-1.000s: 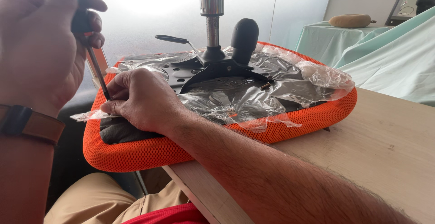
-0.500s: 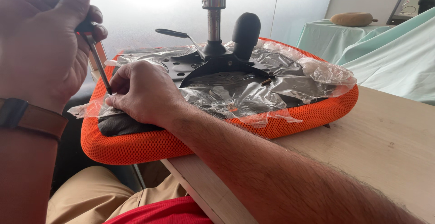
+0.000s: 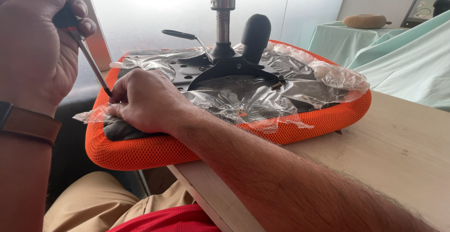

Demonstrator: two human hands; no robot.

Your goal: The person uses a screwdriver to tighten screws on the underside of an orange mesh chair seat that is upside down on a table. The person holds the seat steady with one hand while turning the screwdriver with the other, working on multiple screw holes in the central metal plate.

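Observation:
An upside-down chair seat with an orange mesh edge point(image 3: 140, 150) lies on a wooden table point(image 3: 403, 152), its underside covered in clear plastic wrap point(image 3: 243, 98). A black metal mechanism plate point(image 3: 225, 68) with a chrome column point(image 3: 222, 7) and a black lever knob point(image 3: 255, 35) stands on it. My left hand point(image 3: 35, 44) grips a screwdriver point(image 3: 91, 65) by its dark handle, shaft slanting down to the seat's near left corner. My right hand point(image 3: 145, 100) rests on the plastic there, fingertips pinched at the screwdriver tip.
A thin black lever point(image 3: 180, 35) sticks out left of the column. A small screw point(image 3: 276, 85) lies on the plastic. Pale green cloth point(image 3: 403, 58) covers furniture at the right, with a tan cushion point(image 3: 365, 21) on it. The table's near edge overhangs my lap.
My left hand has turned a little on the screwdriver handle and shifted slightly. The right hand stays at the tip; the seat has not moved.

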